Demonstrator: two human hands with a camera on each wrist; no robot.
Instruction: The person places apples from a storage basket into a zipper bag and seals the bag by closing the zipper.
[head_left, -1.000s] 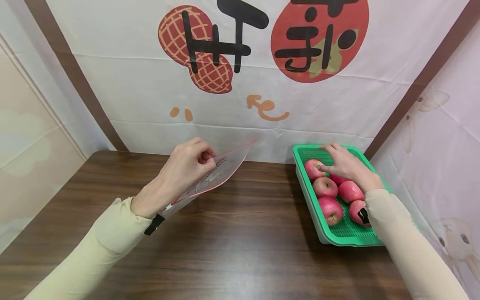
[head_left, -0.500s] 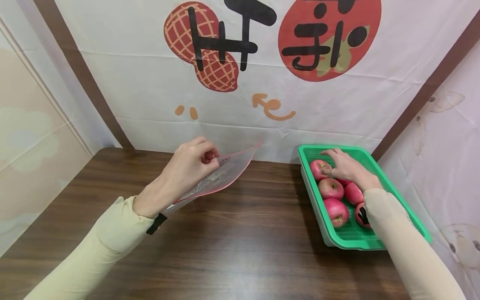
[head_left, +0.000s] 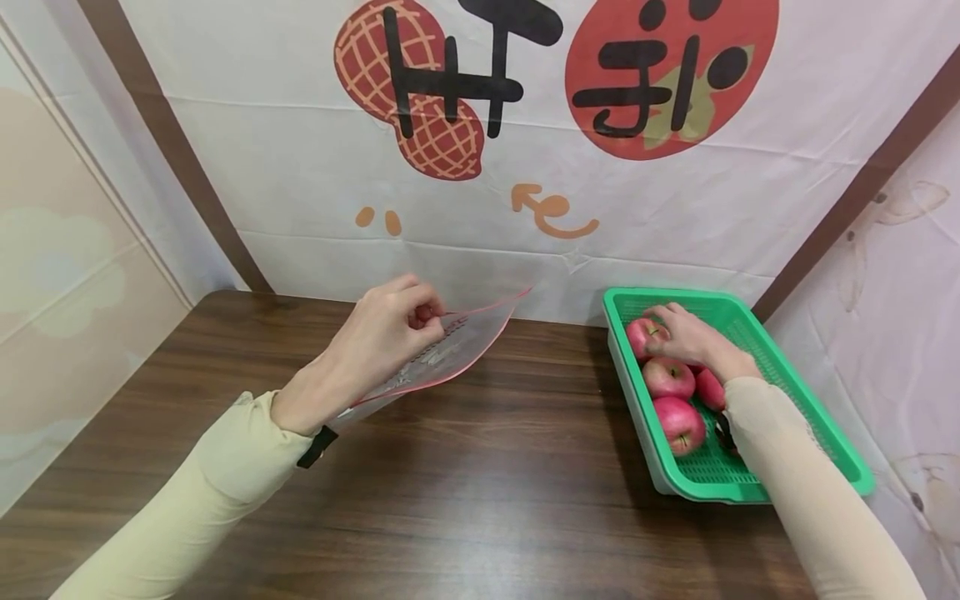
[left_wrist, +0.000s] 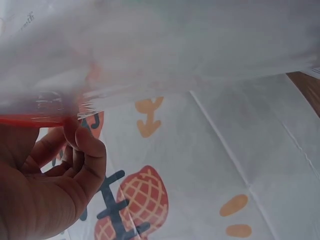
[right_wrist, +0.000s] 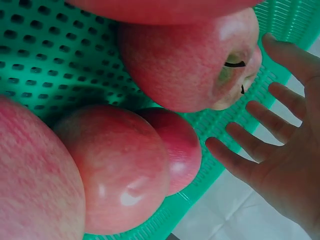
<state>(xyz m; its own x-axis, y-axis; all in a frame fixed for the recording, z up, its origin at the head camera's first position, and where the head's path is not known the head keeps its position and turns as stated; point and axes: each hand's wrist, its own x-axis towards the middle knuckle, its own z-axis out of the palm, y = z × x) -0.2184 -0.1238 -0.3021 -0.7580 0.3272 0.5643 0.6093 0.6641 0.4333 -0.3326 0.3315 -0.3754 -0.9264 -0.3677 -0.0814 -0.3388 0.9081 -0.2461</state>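
Note:
My left hand point(head_left: 390, 337) pinches the rim of a clear plastic bag point(head_left: 457, 350) with a red edge, held tilted above the table. In the left wrist view, thumb and fingers point(left_wrist: 90, 145) meet at the bag's red strip, and its film point(left_wrist: 190, 45) fills the upper part. Over at the right, my right hand point(head_left: 697, 340) is inside a green basket point(head_left: 637, 429), around the apple point(head_left: 642, 335) in its far left corner. The right wrist view shows this hand point(right_wrist: 285, 155) with fingers spread beside the apples point(right_wrist: 185, 65). My wrist and sleeve hide some apples.
Several other red apples point(head_left: 678, 423) lie in the basket. The brown wooden table point(head_left: 465, 492) runs beneath both arms. A white printed cloth point(head_left: 300, 200) hangs along the back edge, and another cloth point(head_left: 900, 333) hangs at the right, close to the basket.
My right hand has lowered toward the far left apple, its fingers coming down around it. The left hand still pinches the bag. The head view has shifted slightly.

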